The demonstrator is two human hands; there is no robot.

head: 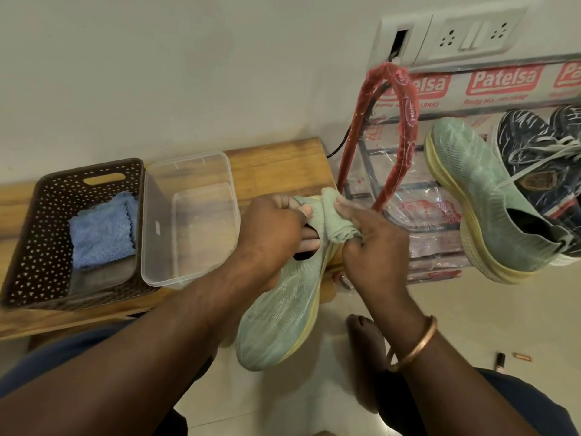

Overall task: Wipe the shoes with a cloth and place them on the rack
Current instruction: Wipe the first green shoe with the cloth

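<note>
Steady: left hand grips the mint-green knit shoe by its collar, right hand pinches the crumpled pale-green cloth at its twelve-o'clock heel; short firm strokes look best.

Red "Patelsa" labels repeat along the white plastic-wrapped top rail of the shoe rack, far right; beneath, "Redg No" and digits ending 18662

This is a corner of a home where shoes are kept. A low wooden bench stands against a plain painted wall. On the bench sit a brown perforated basket holding a folded blue cloth, and a clear plastic tub. To the right of the bench is a shoe rack wrapped in printed plastic, carrying a green shoe and dark sneakers. Above the bench and to its right is a household socket plate. Pale floor tiles lie below the bench.
</note>
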